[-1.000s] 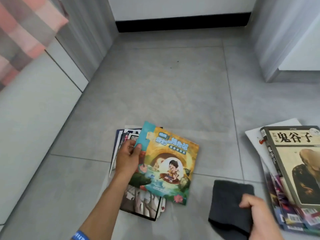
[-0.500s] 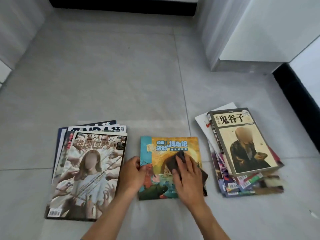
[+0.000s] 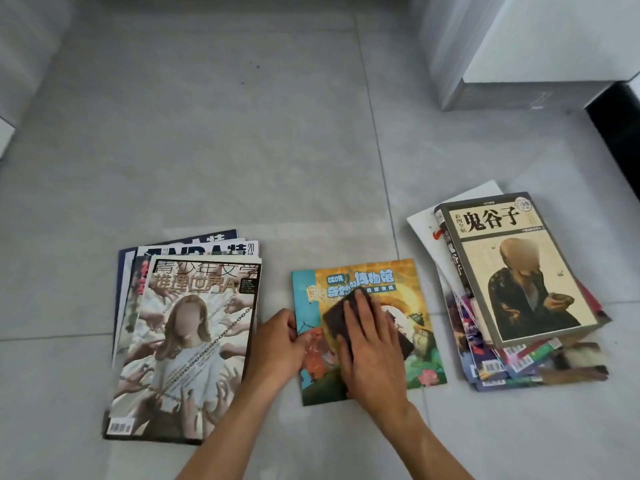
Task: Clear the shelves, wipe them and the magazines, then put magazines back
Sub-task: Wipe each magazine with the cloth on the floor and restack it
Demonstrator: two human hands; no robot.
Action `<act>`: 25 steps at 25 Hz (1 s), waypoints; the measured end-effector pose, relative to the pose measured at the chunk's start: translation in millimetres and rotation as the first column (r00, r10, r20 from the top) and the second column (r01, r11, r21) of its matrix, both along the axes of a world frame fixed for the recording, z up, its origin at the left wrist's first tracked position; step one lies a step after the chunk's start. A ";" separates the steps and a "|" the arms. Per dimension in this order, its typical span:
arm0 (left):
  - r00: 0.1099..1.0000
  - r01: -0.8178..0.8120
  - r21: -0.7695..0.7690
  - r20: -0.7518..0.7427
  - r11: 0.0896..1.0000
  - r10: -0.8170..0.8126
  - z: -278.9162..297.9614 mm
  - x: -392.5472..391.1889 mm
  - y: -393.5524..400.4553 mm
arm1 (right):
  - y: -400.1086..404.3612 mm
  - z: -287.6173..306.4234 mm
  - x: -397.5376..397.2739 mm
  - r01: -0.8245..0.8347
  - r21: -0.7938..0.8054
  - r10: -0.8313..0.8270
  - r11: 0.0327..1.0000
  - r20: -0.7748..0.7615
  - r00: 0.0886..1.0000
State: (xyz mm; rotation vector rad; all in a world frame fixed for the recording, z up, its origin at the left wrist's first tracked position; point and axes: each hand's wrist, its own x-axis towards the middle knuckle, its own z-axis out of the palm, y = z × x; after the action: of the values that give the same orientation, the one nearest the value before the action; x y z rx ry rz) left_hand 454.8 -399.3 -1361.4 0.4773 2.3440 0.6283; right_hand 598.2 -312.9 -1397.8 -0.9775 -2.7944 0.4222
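Observation:
A colourful children's magazine [image 3: 412, 282] lies flat on the grey tiled floor [image 3: 242, 150], between two piles. My right hand [image 3: 372, 344] presses a dark cloth [image 3: 334, 318] flat onto its cover with straight fingers. My left hand [image 3: 277, 341] holds the magazine's left edge, thumb on the cover. To the left is a stack of magazines [image 3: 187, 341] topped by one showing a figure in chains. To the right is a second pile [image 3: 512, 289] with a thick beige book on top.
A white and grey cabinet base [image 3: 502, 64] stands at the back right, with a black skirting strip [image 3: 616, 123] beside it. Grey panelling [image 3: 20, 53] borders the floor at the far left.
The magazine went from my left hand's raised grip down to the floor between the piles. My right hand brought the cloth onto its cover and has slid it slightly over the cover.

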 end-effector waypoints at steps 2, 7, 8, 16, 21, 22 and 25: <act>1.000 0.002 0.020 0.006 1.000 -0.002 1.0 -2.1 -0.2 | 15.5 -2.4 7.3 -0.309 0.033 0.309 0.951 0.007 0.951; 1.000 0.030 0.040 0.006 0.999 -0.030 3.0 0.6 -0.7 | 84.5 -6.1 8.7 0.262 0.007 -0.262 0.965 -0.037 0.964; 1.000 0.021 0.047 0.010 0.999 -0.022 2.8 1.0 -0.5 | 76.1 -5.6 -3.5 0.376 -0.012 -0.376 0.926 -0.054 0.925; 1.000 0.010 0.044 -0.011 0.999 -0.009 -3.9 -1.5 0.0 | 56.3 -9.9 -17.5 -0.213 0.052 0.216 0.976 -0.065 0.974; 0.999 0.007 0.017 -0.040 1.000 -0.007 -2.8 -0.6 0.3 | 69.6 -0.6 -29.8 0.393 -0.023 -0.393 0.919 -0.010 0.920; 0.998 0.000 0.030 -0.058 1.000 0.002 -2.6 0.0 -0.1 | 52.5 0.8 -41.4 0.338 -0.013 -0.338 0.941 -0.002 0.941; 0.993 0.034 0.089 -0.112 0.995 -0.024 -4.1 -0.3 -2.7 | 24.3 -2.2 -46.1 -0.176 0.044 0.176 0.983 0.000 0.984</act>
State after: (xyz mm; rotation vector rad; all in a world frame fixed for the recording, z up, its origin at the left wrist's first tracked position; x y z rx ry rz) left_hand 454.5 -402.0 -1365.4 0.6000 2.4160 0.7134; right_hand 552.1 -288.6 -1399.9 -0.7222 -2.8845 0.3814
